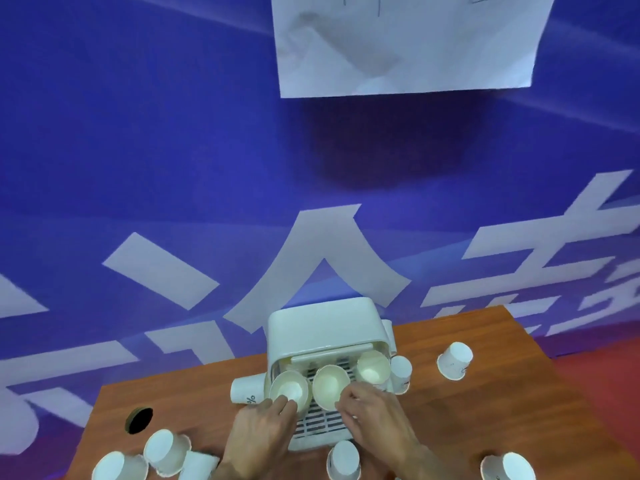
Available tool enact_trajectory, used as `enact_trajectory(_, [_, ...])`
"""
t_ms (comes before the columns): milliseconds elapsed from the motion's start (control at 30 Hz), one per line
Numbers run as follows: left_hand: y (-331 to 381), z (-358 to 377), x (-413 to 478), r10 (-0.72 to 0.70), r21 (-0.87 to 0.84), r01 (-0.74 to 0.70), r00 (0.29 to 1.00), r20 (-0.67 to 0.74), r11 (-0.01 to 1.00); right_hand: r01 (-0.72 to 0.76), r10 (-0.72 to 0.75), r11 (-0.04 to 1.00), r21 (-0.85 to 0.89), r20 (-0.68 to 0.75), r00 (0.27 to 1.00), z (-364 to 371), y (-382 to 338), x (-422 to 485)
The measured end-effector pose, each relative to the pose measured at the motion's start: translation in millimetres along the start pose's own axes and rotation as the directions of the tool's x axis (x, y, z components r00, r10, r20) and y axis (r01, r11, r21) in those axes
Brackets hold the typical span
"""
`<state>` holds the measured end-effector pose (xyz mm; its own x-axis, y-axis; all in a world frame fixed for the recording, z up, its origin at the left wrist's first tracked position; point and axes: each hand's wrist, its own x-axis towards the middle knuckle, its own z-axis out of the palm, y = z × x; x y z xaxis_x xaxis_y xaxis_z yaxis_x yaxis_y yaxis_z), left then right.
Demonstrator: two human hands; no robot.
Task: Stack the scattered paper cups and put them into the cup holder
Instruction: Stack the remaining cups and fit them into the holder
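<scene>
**A:** Where are the hands?

**B:** Both are at the cup holder (322,323), the white hooded box on the wooden table (485,403). The left hand (259,434) pinches the near rim of the left cup (289,389). The right hand (375,415) has its fingers curled on the near rim of the middle cup (330,384).

**A:** How do those cups lie?

**B:** On their sides on the holder's slotted tray, mouths toward the person and bases toward the hood. The right cup (372,370) lies the same way, untouched, a little deeper in.

**A:** What does the next move turn on?

**B:** The long axis, I'd judge. Each held cup runs front to back, straight away from the fingers on it. A push along that line would send it under the hood. The two are just beside each other, rims about touching, so either one could be swung sideways into its neighbour.

**A:** And the loose ones?

**B:** Plenty are not yet gathered. The side-lying cup (246,389) rests against the holder's left wall, nearest the left hand. The standing cup (401,374) is just right of the holder, nearer the right hand. Well apart from these are a cluster of cups (166,452) at the near left, the front cup (343,460) before the tray, and the far-right cup (455,365).

**A:** How far along is it?

**B:** Early, by my reckoning.
</scene>
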<state>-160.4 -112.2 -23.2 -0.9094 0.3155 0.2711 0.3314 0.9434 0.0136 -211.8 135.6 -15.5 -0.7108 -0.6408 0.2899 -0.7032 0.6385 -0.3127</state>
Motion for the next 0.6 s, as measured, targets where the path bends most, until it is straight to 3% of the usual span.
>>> enact_trajectory(267, [3.0, 5.0, 16.0, -0.011, 0.045, 0.016, 0.995, -0.104, 0.999, 0.015, -0.017, 0.996, -0.087, -0.022, 1.0, 2.0, 11.4, -8.4])
enact_trajectory(600, [13.9, -4.4, 2.2, -0.035, 0.05, 0.035, 0.999, -0.016, 0.998, 0.049, -0.054, 0.995, -0.087, -0.057, 0.997, -2.3, 10.9, -16.4])
